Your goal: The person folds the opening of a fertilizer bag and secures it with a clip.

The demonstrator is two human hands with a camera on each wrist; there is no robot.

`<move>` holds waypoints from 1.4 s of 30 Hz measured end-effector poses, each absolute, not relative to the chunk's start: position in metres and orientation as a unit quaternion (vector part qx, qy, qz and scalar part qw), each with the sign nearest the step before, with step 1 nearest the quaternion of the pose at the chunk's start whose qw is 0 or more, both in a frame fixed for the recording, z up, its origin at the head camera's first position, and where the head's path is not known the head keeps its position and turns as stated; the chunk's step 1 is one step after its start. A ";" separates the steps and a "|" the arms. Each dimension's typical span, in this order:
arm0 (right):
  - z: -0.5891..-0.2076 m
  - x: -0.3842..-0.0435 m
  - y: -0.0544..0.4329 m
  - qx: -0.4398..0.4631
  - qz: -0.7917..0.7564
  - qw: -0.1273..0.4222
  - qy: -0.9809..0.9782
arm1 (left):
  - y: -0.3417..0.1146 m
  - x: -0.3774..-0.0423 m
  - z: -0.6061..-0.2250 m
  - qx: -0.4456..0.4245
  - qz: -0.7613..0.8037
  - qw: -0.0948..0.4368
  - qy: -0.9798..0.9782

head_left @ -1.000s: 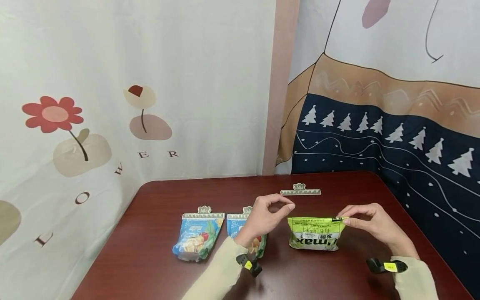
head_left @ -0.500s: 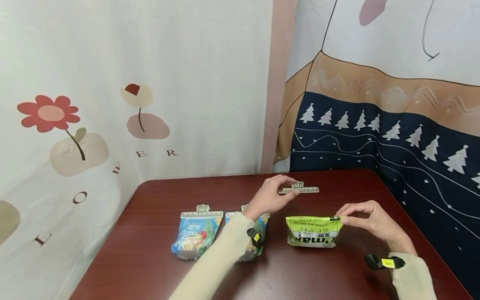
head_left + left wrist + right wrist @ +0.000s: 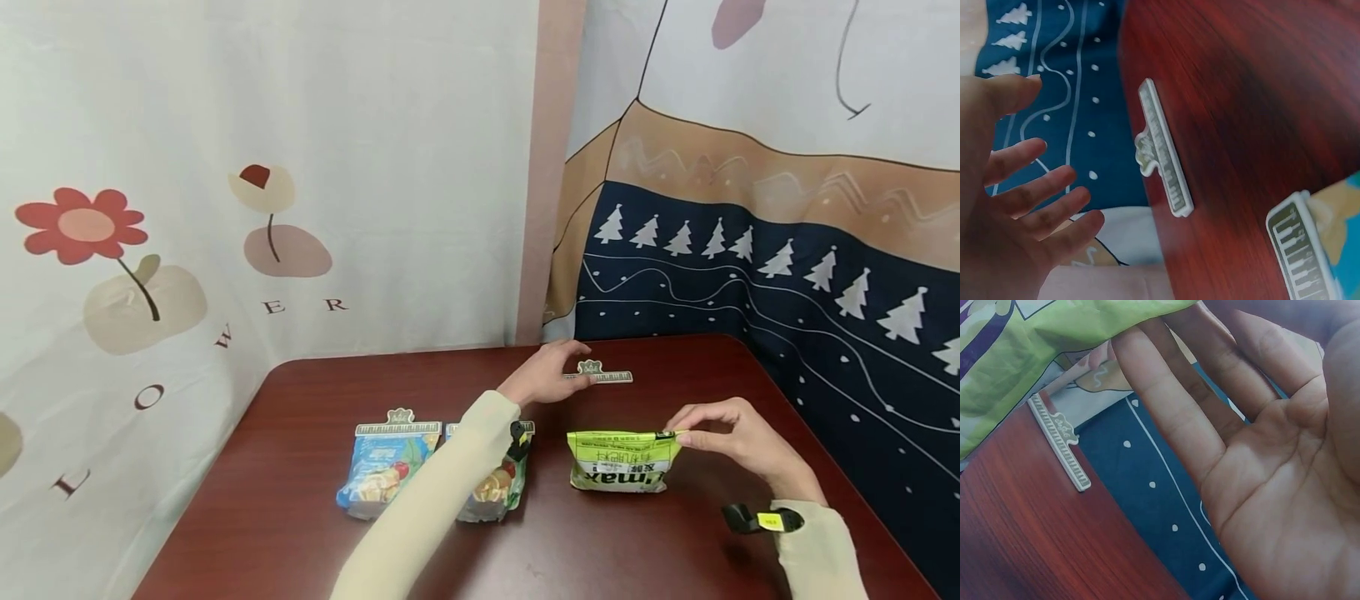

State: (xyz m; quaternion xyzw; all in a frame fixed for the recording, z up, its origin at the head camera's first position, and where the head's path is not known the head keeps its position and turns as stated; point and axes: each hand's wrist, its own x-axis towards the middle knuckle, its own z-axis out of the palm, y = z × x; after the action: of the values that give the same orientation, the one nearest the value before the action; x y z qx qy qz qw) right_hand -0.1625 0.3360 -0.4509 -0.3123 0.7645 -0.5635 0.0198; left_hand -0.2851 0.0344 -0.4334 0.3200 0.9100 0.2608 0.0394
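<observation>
My left hand (image 3: 546, 375) reaches over the far part of the table, thumb and fingers spread apart on nothing. In the head view it overlaps the left end of a long sealing clip (image 3: 611, 377) with a piano-key pattern. The left wrist view shows that clip (image 3: 1163, 150) lying flat, with a gap between it and the fingers. At the right, my right hand (image 3: 727, 429) pinches the top right corner of a green printed bag (image 3: 622, 462), which stands upright. The right wrist view shows its fingertips at the edge of the green bag (image 3: 1085, 331).
Two blue food bags lie left of the green one, a left bag (image 3: 386, 475) and a right bag (image 3: 491, 492), each with a similar clip along its top. My left sleeve (image 3: 427, 500) partly covers them. Printed curtains (image 3: 412, 167) hang behind the dark red table (image 3: 300, 400).
My left hand has moved away from beside the green bag, forward to the loose clip at the back. My right hand keeps its pinch on the bag's corner.
</observation>
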 end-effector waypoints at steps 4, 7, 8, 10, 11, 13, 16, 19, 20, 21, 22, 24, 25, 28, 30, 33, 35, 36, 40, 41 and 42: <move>-0.451 -0.161 0.336 -0.315 -0.566 0.023 0.762 | 0.040 -0.294 -0.440 0.311 0.228 0.056 0.921; -0.451 -0.160 0.337 -0.310 -0.565 0.026 0.765 | 0.045 -0.300 -0.445 0.301 0.210 0.070 0.927; -0.451 -0.160 0.338 -0.309 -0.564 0.026 0.766 | 0.046 -0.302 -0.446 0.298 0.207 0.075 0.929; -0.452 -0.160 0.339 -0.308 -0.562 0.025 0.767 | 0.049 -0.307 -0.449 0.292 0.202 0.084 0.931; -0.452 -0.160 0.339 -0.309 -0.562 0.025 0.767 | 0.050 -0.309 -0.451 0.289 0.200 0.088 0.932; -0.452 -0.160 0.339 -0.309 -0.563 0.026 0.766 | 0.052 -0.314 -0.455 0.282 0.196 0.097 0.934; -0.452 -0.160 0.338 -0.313 -0.566 0.029 0.762 | 0.054 -0.321 -0.462 0.277 0.181 0.108 0.937; -0.451 -0.160 0.337 -0.318 -0.568 0.033 0.758 | 0.057 -0.326 -0.468 0.277 0.163 0.112 0.940; -0.451 -0.160 0.336 -0.321 -0.567 0.032 0.758 | 0.058 -0.328 -0.470 0.277 0.156 0.113 0.941; -0.451 -0.160 0.336 -0.324 -0.567 0.032 0.757 | 0.059 -0.329 -0.471 0.280 0.147 0.111 0.942; -0.450 -0.160 0.336 -0.324 -0.567 0.032 0.757 | 0.060 -0.331 -0.472 0.281 0.137 0.109 0.944; -0.450 -0.161 0.337 -0.321 -0.567 0.029 0.758 | 0.063 -0.333 -0.473 0.285 0.116 0.104 0.946; -0.450 -0.161 0.337 -0.320 -0.567 0.028 0.759 | 0.065 -0.334 -0.474 0.288 0.103 0.102 0.947; -0.450 -0.161 0.338 -0.320 -0.568 0.029 0.758 | 0.069 -0.336 -0.476 0.293 0.067 0.096 0.949; -0.450 -0.161 0.338 -0.314 -0.569 0.037 0.759 | 0.071 -0.337 -0.478 0.296 0.049 0.091 0.950; -0.452 -0.161 0.337 -0.306 -0.567 0.039 0.763 | 0.073 -0.338 -0.481 0.297 0.024 0.082 0.951; -0.452 -0.161 0.336 -0.298 -0.568 0.041 0.766 | 0.074 -0.338 -0.484 0.299 0.011 0.071 0.952; -0.453 -0.161 0.336 -0.300 -0.566 0.038 0.767 | 0.074 -0.338 -0.485 0.299 0.008 0.068 0.952; -0.453 -0.161 0.335 -0.296 -0.565 0.034 0.769 | 0.076 -0.336 -0.483 0.302 0.009 0.055 0.952; -0.452 -0.161 0.335 -0.297 -0.564 0.032 0.770 | 0.076 -0.336 -0.482 0.301 0.014 0.053 0.952; -0.451 -0.161 0.335 -0.299 -0.562 0.032 0.771 | 0.076 -0.336 -0.481 0.300 0.018 0.053 0.952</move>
State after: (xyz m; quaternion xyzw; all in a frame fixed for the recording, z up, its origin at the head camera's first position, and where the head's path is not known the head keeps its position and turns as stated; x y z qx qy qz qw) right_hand -0.1614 0.3353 -0.4513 -0.2988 0.7707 -0.5618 0.0324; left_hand -0.3363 0.0759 -0.4814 0.3003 0.9522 0.0179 0.0526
